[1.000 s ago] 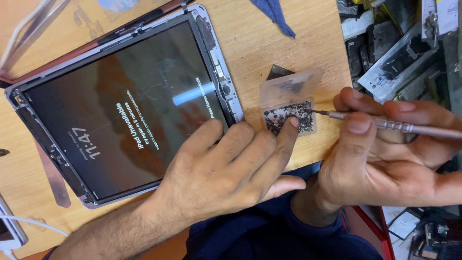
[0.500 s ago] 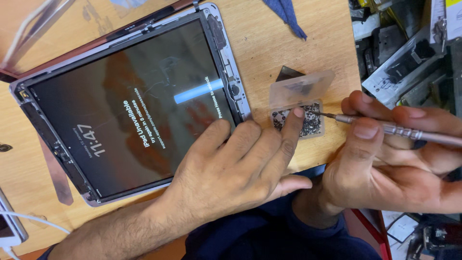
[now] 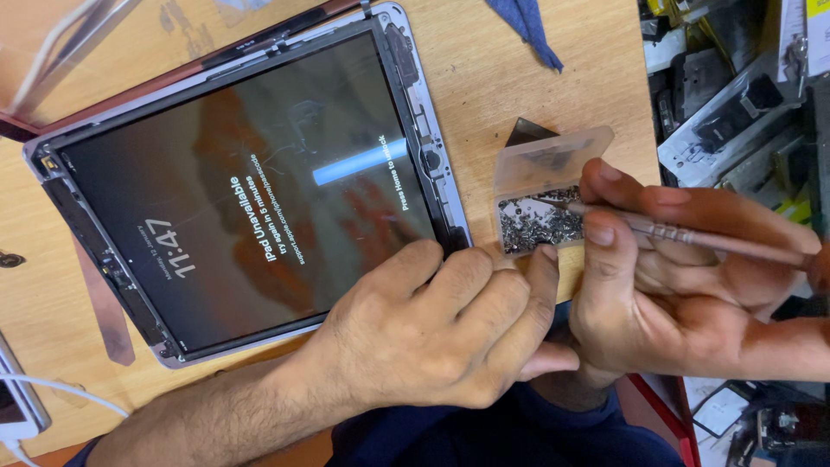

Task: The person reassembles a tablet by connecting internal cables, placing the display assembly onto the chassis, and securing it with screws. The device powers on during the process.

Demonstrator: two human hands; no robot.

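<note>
A tablet (image 3: 251, 190) with its frame stripped and its screen lit lies on the wooden table. My left hand (image 3: 441, 329) rests at the tablet's lower right corner, index fingertip touching the edge of a small clear plastic box (image 3: 540, 216) filled with several tiny screws. My right hand (image 3: 674, 277) holds a thin metal screwdriver (image 3: 692, 235) like a pen, its tip dipped into the screws in the box. The box lid stands open behind it.
A blue cloth (image 3: 523, 26) lies at the table's far edge. Trays of phone parts (image 3: 735, 95) crowd the right side. A white cable and device (image 3: 26, 402) sit at lower left. A thin metal strip (image 3: 104, 303) lies beside the tablet.
The view has shifted a little. My right hand has pushed the screwdriver tip further into the screw box, and my left index finger stays at the box's edge.
</note>
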